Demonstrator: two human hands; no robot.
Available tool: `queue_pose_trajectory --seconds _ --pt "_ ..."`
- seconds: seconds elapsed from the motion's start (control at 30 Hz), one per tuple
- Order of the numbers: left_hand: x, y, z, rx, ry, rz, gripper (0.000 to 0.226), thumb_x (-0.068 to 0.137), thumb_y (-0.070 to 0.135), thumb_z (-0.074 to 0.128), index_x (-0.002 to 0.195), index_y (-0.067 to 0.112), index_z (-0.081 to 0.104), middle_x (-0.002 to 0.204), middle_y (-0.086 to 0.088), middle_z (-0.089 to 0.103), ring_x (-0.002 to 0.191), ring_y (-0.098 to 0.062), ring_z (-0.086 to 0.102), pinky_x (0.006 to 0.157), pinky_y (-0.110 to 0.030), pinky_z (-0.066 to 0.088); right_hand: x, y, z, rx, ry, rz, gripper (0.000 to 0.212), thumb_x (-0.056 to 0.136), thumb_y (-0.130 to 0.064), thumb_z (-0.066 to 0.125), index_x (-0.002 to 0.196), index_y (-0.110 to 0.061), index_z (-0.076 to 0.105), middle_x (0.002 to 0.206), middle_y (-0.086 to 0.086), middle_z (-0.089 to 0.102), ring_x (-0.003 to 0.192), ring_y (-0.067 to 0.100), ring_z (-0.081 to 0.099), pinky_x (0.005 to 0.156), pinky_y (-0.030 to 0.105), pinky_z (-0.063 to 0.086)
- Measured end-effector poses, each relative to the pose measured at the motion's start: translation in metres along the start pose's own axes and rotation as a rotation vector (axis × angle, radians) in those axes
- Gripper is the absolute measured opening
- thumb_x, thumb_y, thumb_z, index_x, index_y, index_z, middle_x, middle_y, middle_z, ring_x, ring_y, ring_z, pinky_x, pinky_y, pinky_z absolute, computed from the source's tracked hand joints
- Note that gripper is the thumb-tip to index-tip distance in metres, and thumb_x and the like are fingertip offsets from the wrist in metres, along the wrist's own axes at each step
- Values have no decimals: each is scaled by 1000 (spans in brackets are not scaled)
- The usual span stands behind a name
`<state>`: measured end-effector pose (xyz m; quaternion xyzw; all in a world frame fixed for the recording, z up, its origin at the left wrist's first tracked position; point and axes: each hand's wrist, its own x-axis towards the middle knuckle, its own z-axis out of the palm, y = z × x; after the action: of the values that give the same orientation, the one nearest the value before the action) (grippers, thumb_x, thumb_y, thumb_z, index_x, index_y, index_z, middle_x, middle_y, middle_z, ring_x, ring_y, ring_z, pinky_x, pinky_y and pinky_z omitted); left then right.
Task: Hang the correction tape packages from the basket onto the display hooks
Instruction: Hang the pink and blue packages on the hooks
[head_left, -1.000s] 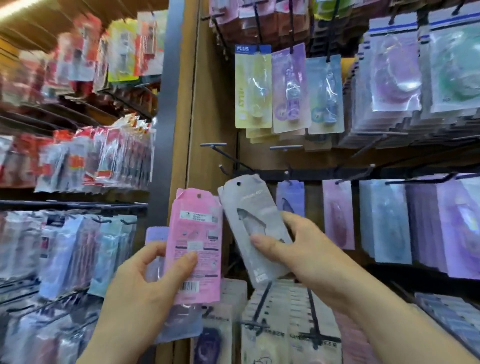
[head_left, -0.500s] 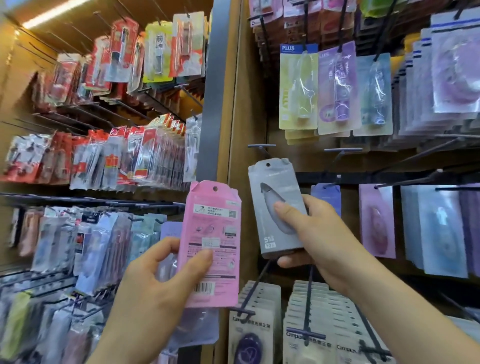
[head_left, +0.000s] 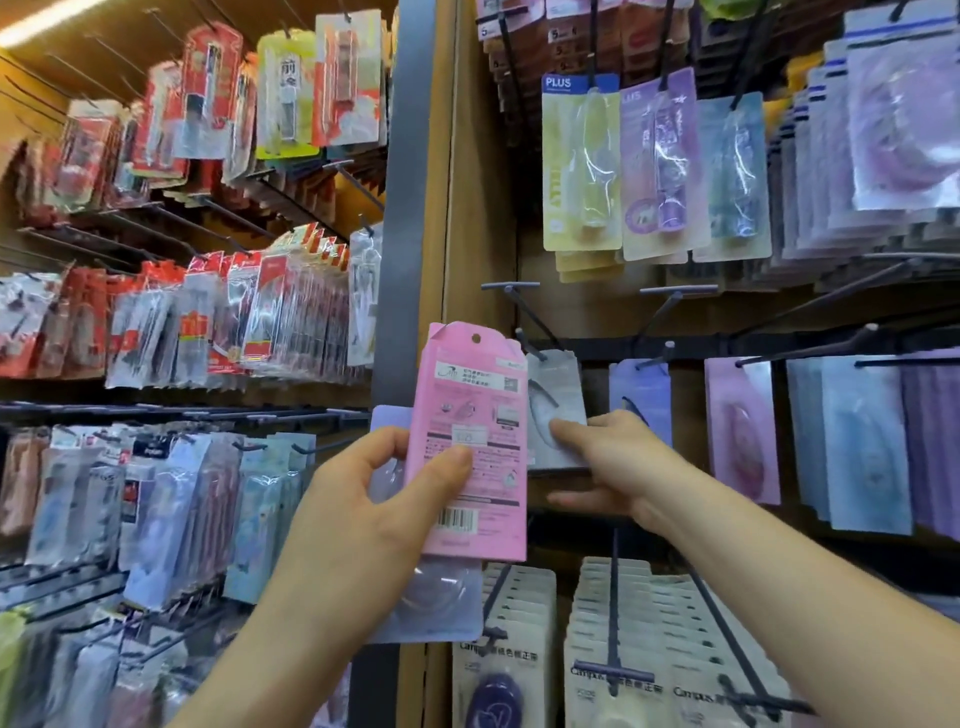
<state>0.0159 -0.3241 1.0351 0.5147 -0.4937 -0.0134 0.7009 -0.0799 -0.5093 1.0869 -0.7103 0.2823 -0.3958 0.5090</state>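
My left hand (head_left: 374, 499) grips a pink correction tape package (head_left: 470, 441), back side facing me, with a lilac package (head_left: 426, 597) stacked behind it. My right hand (head_left: 602, 467) holds a grey correction tape package (head_left: 558, 410) against the display, its top up at a black hook (head_left: 532, 349) on the rail. The pink package hides the grey package's left edge. A bare T-ended hook (head_left: 511, 296) juts out just above. The basket is out of view.
Lilac (head_left: 641, 395), pink (head_left: 743, 431) and blue (head_left: 862, 441) packages hang on the same rail to the right. Yellow, purple and teal PLUS packs (head_left: 582, 161) hang above. White Campus packs (head_left: 613, 639) fill long hooks below. A grey post (head_left: 410, 182) divides off red-packaged goods (head_left: 182, 322) at left.
My right hand has carried the grey package back and down to the rail hook. My left hand with the pink package moved right, now overlapping the grey one.
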Motion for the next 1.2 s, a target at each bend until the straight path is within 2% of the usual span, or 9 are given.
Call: queue_pose_trajectory --seconds 0.1,0.23,0.27,0.43,0.63,0.83,0.93,1.03,1.2 --pt "3 -1 7 -2 -4 5 33 67 49 65 88 25 73 84 6 77 77 -13 75 77 -34 57 32 11 6 -58 114 -1 30 96 -34 60 112 -8 56 100 13 67 60 22 65 42 25 54" --pt "7 -6 10 -7 -8 -24 32 66 47 67 88 25 74 84 4 78 77 -16 75 80 -39 58 77 21 14 -78 160 76 39 96 -41 56 115 -7 55 108 17 65 100 36 67 85 46 59" --pt "7 -8 10 -10 -12 -29 30 66 48 67 87 27 74 85 3 78 78 -17 75 80 -40 57 85 22 14 -79 161 106 42 95 -43 56 117 -6 55 109 18 65 102 37 66 87 47 59" --pt "6 -9 6 -33 -38 -47 26 67 46 68 86 28 74 86 2 78 78 -17 75 79 -38 57 112 30 11 13 181 148 34 94 -27 62 119 -7 55 109 19 64 87 34 67 66 38 61" --pt "3 -10 7 -56 -32 -36 32 64 48 68 87 26 74 86 3 78 80 -16 75 80 -38 57 76 29 4 58 7 207 55 97 -42 58 139 -14 36 128 29 57 67 39 73 55 38 62" --pt "1 -12 16 17 30 37 34 65 52 67 87 26 72 82 10 76 74 -6 73 62 -18 55 -17 -16 -9 -197 -106 -44 58 94 -67 43 122 -18 58 92 13 74 62 19 72 51 27 53" --pt "2 -18 18 390 165 172 42 70 77 64 86 37 67 84 11 68 75 -9 66 64 -30 54 -63 -23 -10 -188 -192 -251 55 87 -72 44 115 -28 61 93 2 72 75 16 71 61 29 57" --pt "1 -19 27 861 327 342 38 72 67 57 81 30 55 78 6 44 59 -27 56 53 -36 44 -84 -19 -1 -133 -309 -334 60 71 -71 60 120 -37 52 101 -11 73 93 10 72 75 39 62" --pt "-13 -16 50 1023 227 454 45 63 67 64 90 32 57 80 3 36 41 -32 51 39 -26 32 -67 -6 9 -20 -151 -371 39 79 -36 78 105 -21 54 96 2 67 88 18 67 81 46 58"
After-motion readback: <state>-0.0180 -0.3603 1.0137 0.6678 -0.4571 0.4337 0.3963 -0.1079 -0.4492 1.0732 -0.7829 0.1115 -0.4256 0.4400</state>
